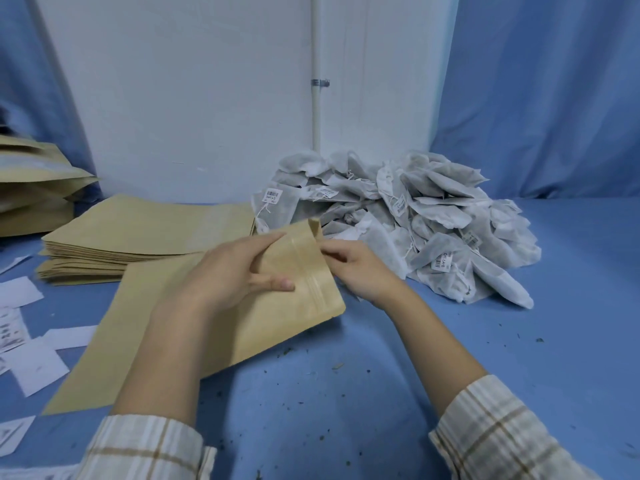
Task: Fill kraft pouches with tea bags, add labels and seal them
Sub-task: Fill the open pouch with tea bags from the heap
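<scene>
- Left hand [239,271] gripping kraft pouch [277,306] near its mouth, thumb on top by the zip strip.
- Right hand [356,268] pinching the pouch's open top edge, fingers curled on it.
- Pouch held tilted, low over the middle of blue table [381,393].
- Heap of tea bags [415,220] along back edge, right of centre.
- Stack of flat pouches [138,233] back left.
- White labels [34,368] scattered at left edge.

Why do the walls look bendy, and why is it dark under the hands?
Head view: the wide-angle lens bows the blue curtain and white pipe near the edges; light from above casts a soft shadow on the blue table beneath the kraft pouch and both hands; the paper labels at the left edge look smeared, unreadable.
</scene>
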The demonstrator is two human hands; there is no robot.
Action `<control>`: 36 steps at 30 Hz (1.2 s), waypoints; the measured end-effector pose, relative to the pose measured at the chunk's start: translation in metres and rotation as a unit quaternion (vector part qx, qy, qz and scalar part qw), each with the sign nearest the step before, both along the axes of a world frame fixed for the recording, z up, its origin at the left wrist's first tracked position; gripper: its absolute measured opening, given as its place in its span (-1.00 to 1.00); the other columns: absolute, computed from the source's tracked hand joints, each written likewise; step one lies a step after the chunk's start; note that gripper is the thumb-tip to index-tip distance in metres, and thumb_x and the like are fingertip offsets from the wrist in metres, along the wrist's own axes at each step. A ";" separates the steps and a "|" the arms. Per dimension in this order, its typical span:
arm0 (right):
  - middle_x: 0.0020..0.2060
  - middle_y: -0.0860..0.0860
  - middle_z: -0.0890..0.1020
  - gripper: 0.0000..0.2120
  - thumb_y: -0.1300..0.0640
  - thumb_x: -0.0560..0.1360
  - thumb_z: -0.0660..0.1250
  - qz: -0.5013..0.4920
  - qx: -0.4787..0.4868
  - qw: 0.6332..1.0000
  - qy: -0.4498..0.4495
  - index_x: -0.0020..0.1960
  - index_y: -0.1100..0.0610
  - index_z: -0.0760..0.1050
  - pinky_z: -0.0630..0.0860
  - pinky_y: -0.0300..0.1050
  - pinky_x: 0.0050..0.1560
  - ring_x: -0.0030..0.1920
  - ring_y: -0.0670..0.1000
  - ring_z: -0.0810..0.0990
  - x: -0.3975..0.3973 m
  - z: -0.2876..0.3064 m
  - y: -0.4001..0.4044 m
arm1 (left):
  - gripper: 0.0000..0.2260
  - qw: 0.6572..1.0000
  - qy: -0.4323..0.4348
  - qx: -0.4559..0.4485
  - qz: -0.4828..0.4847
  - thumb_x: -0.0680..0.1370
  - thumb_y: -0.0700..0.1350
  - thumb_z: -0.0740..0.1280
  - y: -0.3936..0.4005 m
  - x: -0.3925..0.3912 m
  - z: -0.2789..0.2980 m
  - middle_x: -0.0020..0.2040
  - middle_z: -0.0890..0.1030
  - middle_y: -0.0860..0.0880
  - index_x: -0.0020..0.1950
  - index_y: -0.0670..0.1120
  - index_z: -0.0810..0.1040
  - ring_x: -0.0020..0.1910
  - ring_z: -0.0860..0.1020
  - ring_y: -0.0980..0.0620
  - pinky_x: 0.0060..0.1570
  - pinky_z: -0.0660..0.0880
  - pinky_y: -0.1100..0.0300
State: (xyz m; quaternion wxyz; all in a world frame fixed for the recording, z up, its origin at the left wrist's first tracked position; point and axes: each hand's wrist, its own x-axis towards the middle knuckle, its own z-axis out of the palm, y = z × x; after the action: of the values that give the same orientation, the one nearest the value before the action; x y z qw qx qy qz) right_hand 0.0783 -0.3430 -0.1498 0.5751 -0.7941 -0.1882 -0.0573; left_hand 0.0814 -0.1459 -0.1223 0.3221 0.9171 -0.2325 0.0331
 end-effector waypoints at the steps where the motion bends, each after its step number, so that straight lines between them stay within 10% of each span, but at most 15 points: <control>1: -0.05 -0.12 0.64 -0.76 0.28 0.51 0.25 -0.102 -0.007 0.994 -0.039 0.07 0.04 0.58 0.51 -0.14 0.16 0.03 -0.13 0.59 0.003 -0.002 -0.004 | -0.37 1.000 0.019 -0.011 0.004 0.29 0.14 0.49 0.001 0.002 -0.006 0.20 0.54 0.17 0.32 0.29 0.39 0.21 0.46 0.11 0.23 0.37 0.15; 4: 0.20 0.05 0.51 -0.59 0.04 0.41 0.36 -0.402 -0.204 0.891 -0.062 0.24 0.04 0.44 0.33 -0.05 0.26 0.25 0.10 0.43 0.015 -0.011 -0.033 | -0.35 0.999 0.030 0.000 0.017 0.29 0.14 0.49 -0.002 0.007 -0.018 0.20 0.55 0.15 0.35 0.25 0.37 0.21 0.46 0.10 0.24 0.37 0.13; 6: 0.27 0.15 0.43 -0.29 -0.10 0.35 0.40 -0.435 -0.309 0.845 0.033 0.40 0.03 0.21 0.32 0.02 0.24 0.29 0.19 0.37 0.016 -0.019 -0.051 | -0.34 0.999 0.026 -0.009 0.020 0.28 0.15 0.49 -0.003 0.009 -0.021 0.19 0.55 0.15 0.35 0.24 0.38 0.22 0.46 0.10 0.24 0.37 0.12; 13: -0.25 -0.01 0.54 -0.49 0.00 0.25 0.53 -0.426 -0.018 0.905 -0.018 0.13 -0.02 0.42 0.47 -0.11 -0.19 -0.19 0.02 0.56 0.012 -0.003 -0.065 | -0.42 0.995 -0.013 -0.089 0.041 0.26 0.09 0.53 0.006 0.008 -0.018 0.07 0.57 0.29 0.25 0.30 0.47 0.02 0.48 0.38 -0.06 0.33 0.51; 18: -0.35 -0.04 0.49 -0.74 0.08 0.21 0.58 -0.246 0.064 0.966 0.039 -0.23 0.01 0.52 0.45 -0.29 -0.53 -0.48 -0.19 0.50 0.001 0.011 -0.041 | -0.46 0.986 -0.041 -0.157 0.030 0.20 0.05 0.56 0.003 0.002 -0.010 -0.07 0.55 0.48 0.11 0.39 0.51 -0.05 0.43 0.57 -0.16 0.31 0.65; 25: -0.20 0.22 0.62 -0.79 0.38 0.40 0.34 -0.053 0.005 0.996 0.070 0.01 0.21 0.58 0.53 0.01 -0.12 -0.16 0.03 0.56 -0.003 0.010 -0.013 | -0.39 0.991 -0.062 -0.118 -0.031 0.15 0.03 0.58 -0.018 0.000 -0.010 0.11 0.54 0.36 0.17 0.26 0.55 0.11 0.44 0.43 0.09 0.30 0.52; 36: -0.15 -0.14 0.60 -0.78 0.29 0.50 0.28 0.071 -0.039 0.980 0.180 0.03 0.01 0.50 0.55 -0.26 -0.11 -0.13 -0.17 0.57 -0.006 -0.006 -0.005 | -0.46 0.991 -0.045 -0.088 -0.089 0.19 -0.02 0.58 -0.028 0.002 -0.018 0.02 0.54 0.43 0.05 0.40 0.51 0.10 0.42 0.51 0.00 0.26 0.62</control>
State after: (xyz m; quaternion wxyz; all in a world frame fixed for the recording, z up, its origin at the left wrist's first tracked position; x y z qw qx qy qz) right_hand 0.0726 -0.3478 -0.1561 0.5704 -0.7980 -0.1398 0.1350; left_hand 0.0830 -0.1738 -0.1405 0.3926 0.8585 -0.3233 0.0661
